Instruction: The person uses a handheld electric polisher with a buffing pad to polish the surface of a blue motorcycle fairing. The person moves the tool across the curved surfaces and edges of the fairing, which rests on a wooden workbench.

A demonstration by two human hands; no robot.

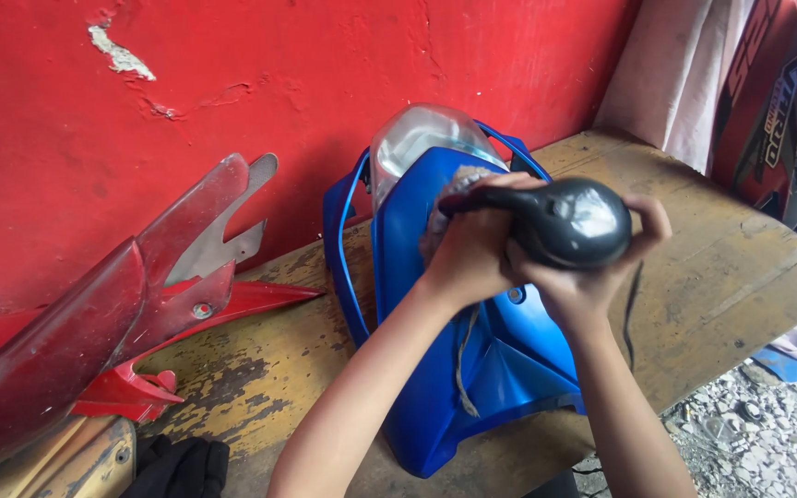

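- Left hand [472, 254] closed on a grey rag [458, 189], pressing it against the stem end of a black mirror [572, 221].
- Right hand [592, 272] wrapped around the mirror's round housing from below, fingers curled over its far edge.
- The mirror is held above a blue headlight cowl [426, 369] lying on a worn wooden bench [740, 267].
- Housing looks glossy; judged mid-wipe, stem area in progress.
- Red fairing panels [122, 314] lean on the red wall [325, 83], untouched.
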